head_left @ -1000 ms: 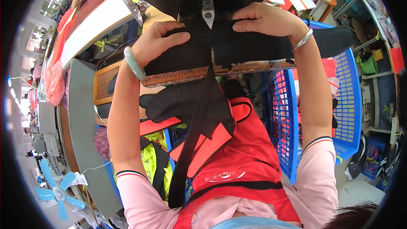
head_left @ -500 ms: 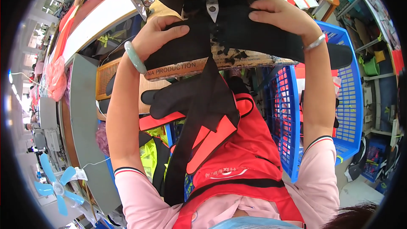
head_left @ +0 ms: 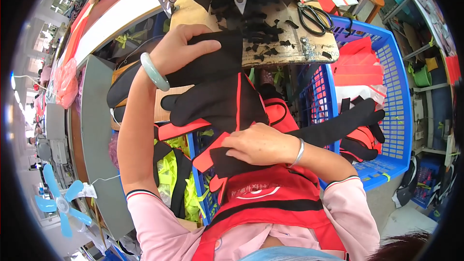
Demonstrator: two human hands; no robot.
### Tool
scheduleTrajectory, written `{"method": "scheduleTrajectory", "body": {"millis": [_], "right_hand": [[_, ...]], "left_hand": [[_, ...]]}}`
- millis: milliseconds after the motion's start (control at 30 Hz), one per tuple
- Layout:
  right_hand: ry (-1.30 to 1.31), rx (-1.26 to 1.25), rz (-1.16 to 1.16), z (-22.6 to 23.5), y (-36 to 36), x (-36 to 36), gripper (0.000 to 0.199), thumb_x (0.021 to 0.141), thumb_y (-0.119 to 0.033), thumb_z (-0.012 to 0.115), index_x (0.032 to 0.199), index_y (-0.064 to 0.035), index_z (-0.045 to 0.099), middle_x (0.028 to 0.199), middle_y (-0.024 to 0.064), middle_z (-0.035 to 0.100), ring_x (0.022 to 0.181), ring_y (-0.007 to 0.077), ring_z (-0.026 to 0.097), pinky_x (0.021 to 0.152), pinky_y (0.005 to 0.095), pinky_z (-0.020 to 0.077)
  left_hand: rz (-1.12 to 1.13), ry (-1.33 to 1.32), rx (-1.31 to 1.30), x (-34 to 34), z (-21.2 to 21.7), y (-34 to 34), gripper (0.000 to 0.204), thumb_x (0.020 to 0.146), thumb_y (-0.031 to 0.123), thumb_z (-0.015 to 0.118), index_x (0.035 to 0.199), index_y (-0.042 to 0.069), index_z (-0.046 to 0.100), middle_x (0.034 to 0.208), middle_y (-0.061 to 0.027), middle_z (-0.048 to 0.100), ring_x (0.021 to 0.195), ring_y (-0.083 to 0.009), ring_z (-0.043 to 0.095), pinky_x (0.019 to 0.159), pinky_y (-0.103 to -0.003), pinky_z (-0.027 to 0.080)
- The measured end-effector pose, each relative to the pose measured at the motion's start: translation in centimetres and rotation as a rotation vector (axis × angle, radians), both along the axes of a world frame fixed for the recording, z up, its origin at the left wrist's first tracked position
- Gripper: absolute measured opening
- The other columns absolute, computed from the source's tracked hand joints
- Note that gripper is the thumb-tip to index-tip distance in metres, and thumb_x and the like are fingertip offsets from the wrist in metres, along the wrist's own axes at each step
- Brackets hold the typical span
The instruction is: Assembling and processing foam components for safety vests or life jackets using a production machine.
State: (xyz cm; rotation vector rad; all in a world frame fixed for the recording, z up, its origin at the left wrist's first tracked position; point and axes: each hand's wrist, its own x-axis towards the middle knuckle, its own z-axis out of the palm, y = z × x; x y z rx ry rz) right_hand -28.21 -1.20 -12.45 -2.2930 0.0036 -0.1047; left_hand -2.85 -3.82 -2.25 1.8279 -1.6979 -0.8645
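My left hand (head_left: 193, 50) grips the upper edge of a black fabric piece (head_left: 208, 67), thumb on top, fingers behind it. This piece hangs over the front of the worktable, close below the pointed metal tip (head_left: 239, 2) of a black machine. Nearer my lap, my right hand (head_left: 256, 145) pinches black fabric beside an orange-red strip (head_left: 205, 158). A thin red line runs down the cloth between the two hands. From under my right wrist a long black band (head_left: 333, 128) stretches out over the basket. Below lies my red apron (head_left: 290, 191).
Black scraps (head_left: 270, 46) litter the table front, with black-handled scissors (head_left: 314, 18) at its right. A blue plastic basket (head_left: 397, 101) at the right holds red, white and black pieces. Yellow-green fabric (head_left: 169, 179) lies low on the left, near a blue fan (head_left: 63, 204).
My right hand has left the fabric's upper right edge and come down toward my lap, where it now grips cloth. The fabric has swung left and down, uncovering scraps and scissors.
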Motion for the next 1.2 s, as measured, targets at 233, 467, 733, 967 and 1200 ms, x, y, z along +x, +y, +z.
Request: {"method": "scheduleTrajectory", "body": {"millis": [233, 467, 733, 967, 1200], "right_hand": [[-0.114, 0.171, -0.074, 3.7, -0.7, -6.6, 0.020, 0.092, -0.020, 0.063, 0.107, -0.0054, 0.064, 0.084, 0.0139, 0.068, 0.075, 0.0336, 0.067, 0.063, 0.0414, 0.0534], [-0.261, 0.141, -0.271, 13.3, -1.5, -8.6, 0.021, 0.088, -0.009, 0.067, 0.108, -0.0033, 0.065, 0.086, 0.0139, 0.068, 0.075, 0.0316, 0.068, 0.064, 0.0350, 0.0534], [-0.091, -0.136, -0.168, 11.3, 1.7, -8.6, 0.020, 0.085, -0.011, 0.069, 0.103, -0.0049, 0.063, 0.086, 0.0128, 0.066, 0.074, 0.0331, 0.066, 0.063, 0.0401, 0.0516], [0.651, -0.303, -0.242, -1.6, -3.9, -12.8, 0.030, 0.092, -0.032, 0.058, 0.105, -0.0050, 0.064, 0.090, 0.0240, 0.068, 0.088, 0.0417, 0.066, 0.077, 0.0509, 0.0512], [0.684, 0.440, -0.386, -10.4, -6.0, -18.1, 0.027, 0.092, -0.027, 0.063, 0.107, -0.0042, 0.063, 0.107, 0.0191, 0.068, 0.102, 0.0351, 0.065, 0.087, 0.0403, 0.0499]], "left_hand": [[-0.344, -0.509, -0.212, -8.6, -1.7, 5.6, 0.026, 0.086, 0.026, 0.068, 0.095, 0.001, 0.066, 0.086, -0.0156, 0.066, 0.078, -0.0348, 0.064, 0.068, -0.038, 0.051], [-0.540, -0.365, -0.200, -18.8, -7.5, 10.6, 0.012, 0.086, 0.019, 0.062, 0.087, 0.007, 0.066, 0.088, -0.0101, 0.069, 0.085, -0.0251, 0.068, 0.069, -0.036, 0.052], [-0.809, -0.724, -0.315, -22.1, -14.9, 13.4, 0.019, 0.089, 0.019, 0.058, 0.098, 0.008, 0.070, 0.097, -0.0097, 0.068, 0.100, -0.0246, 0.063, 0.091, -0.041, 0.044], [-1.283, -0.857, -0.624, -31.5, -19.6, 12.6, 0.020, 0.085, 0.021, 0.058, 0.088, 0.009, 0.073, 0.117, -0.0093, 0.064, 0.122, -0.0300, 0.051, 0.111, -0.046, 0.031], [-0.482, -0.494, -0.383, -20.9, -26.6, 16.2, 0.049, 0.087, 0.015, 0.055, 0.136, 0.018, 0.050, 0.135, -0.0162, 0.052, 0.124, -0.0372, 0.048, 0.095, -0.052, 0.040]]}}
